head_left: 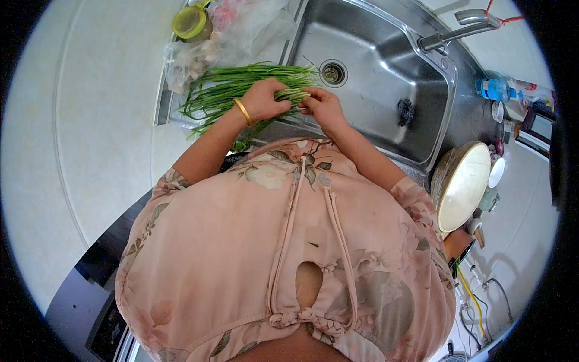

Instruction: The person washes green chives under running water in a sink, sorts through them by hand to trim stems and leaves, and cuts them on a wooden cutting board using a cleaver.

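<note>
A bunch of long green chives (211,99) lies on the counter left of the sink, its pale ends reaching over the basin's edge. My left hand (267,99), with a gold bangle (243,112) at the wrist, is closed around some of the stalks. Beside it, my right hand (324,108) pinches at the pale ends of those stalks, thumb and forefinger together. Both hands are close to the near left corner of the steel sink (374,66). What exactly lies between the right fingertips is partly hidden.
Clear plastic bags (256,30) and a jar with a yellow-green lid (189,23) stand behind the chives. A faucet (458,33) rises at the far right. Dark scouring wool (405,112) lies in the basin; a large pale bowl (464,187) leans to its right.
</note>
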The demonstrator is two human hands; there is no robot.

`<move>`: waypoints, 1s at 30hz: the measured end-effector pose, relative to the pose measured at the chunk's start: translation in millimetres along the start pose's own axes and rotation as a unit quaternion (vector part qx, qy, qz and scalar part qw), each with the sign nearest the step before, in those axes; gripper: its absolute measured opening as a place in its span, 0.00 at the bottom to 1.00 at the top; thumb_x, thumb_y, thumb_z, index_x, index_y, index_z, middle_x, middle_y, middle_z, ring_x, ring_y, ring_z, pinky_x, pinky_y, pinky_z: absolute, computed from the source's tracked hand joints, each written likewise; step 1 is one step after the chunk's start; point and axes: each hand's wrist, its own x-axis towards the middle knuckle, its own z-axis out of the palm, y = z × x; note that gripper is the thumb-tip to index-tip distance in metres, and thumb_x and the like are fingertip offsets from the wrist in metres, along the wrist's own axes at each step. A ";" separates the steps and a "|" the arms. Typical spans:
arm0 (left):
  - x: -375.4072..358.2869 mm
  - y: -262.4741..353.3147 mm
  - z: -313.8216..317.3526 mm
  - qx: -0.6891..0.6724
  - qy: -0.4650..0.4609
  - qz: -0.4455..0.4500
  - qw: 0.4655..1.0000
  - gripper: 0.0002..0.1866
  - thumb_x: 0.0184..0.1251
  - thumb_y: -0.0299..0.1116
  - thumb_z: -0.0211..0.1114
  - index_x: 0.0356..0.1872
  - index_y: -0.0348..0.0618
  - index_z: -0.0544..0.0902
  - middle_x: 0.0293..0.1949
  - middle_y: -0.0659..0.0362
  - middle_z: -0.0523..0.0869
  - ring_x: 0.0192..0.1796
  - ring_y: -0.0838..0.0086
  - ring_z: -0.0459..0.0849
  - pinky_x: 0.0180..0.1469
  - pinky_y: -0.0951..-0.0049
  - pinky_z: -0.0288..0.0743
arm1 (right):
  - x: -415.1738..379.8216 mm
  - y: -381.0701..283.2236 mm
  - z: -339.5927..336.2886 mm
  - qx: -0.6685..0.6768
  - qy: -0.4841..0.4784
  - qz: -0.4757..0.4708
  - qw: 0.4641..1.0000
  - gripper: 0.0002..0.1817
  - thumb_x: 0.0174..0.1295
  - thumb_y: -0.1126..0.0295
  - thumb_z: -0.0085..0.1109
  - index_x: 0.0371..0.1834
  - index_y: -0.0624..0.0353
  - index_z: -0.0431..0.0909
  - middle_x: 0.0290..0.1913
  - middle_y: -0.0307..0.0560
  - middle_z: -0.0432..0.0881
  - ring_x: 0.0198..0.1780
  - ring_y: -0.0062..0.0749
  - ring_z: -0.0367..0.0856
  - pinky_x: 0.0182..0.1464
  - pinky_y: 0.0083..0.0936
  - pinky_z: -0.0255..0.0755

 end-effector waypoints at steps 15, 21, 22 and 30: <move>14.4 -8.4 -2.8 0.101 -0.102 0.108 0.984 0.14 0.52 0.39 0.61 0.34 0.38 0.78 0.34 0.47 0.77 0.42 0.54 0.75 0.45 0.61 0.68 | -5.1 -33.2 -2.4 -0.069 -0.105 -0.007 0.992 0.15 0.57 0.76 0.53 0.47 0.69 0.72 0.39 0.48 0.79 0.38 0.27 0.79 0.38 0.20 0.74; 16.1 -5.0 -19.2 -0.006 -0.111 -0.007 0.994 0.15 0.57 0.40 0.59 0.35 0.35 0.76 0.34 0.45 0.79 0.40 0.52 0.76 0.43 0.61 0.69 | 3.0 -30.7 -33.1 -0.071 0.022 0.042 0.996 0.17 0.57 0.70 0.54 0.51 0.62 0.71 0.40 0.44 0.78 0.37 0.25 0.78 0.36 0.20 0.70; 17.0 -6.6 -19.7 -0.003 -0.117 -0.008 0.993 0.15 0.57 0.40 0.59 0.35 0.35 0.76 0.34 0.45 0.79 0.40 0.53 0.76 0.43 0.62 0.69 | 3.9 -25.3 -36.4 -0.100 0.019 0.060 0.993 0.17 0.57 0.69 0.55 0.49 0.61 0.71 0.39 0.43 0.78 0.37 0.25 0.77 0.36 0.20 0.69; 19.1 -11.8 -18.7 -0.046 -0.132 -0.023 0.990 0.16 0.57 0.40 0.60 0.37 0.35 0.77 0.34 0.44 0.79 0.39 0.53 0.77 0.42 0.62 0.69 | -5.6 -9.4 -21.6 -0.070 -0.078 0.133 0.986 0.17 0.53 0.63 0.61 0.43 0.60 0.74 0.35 0.40 0.79 0.33 0.23 0.77 0.32 0.18 0.67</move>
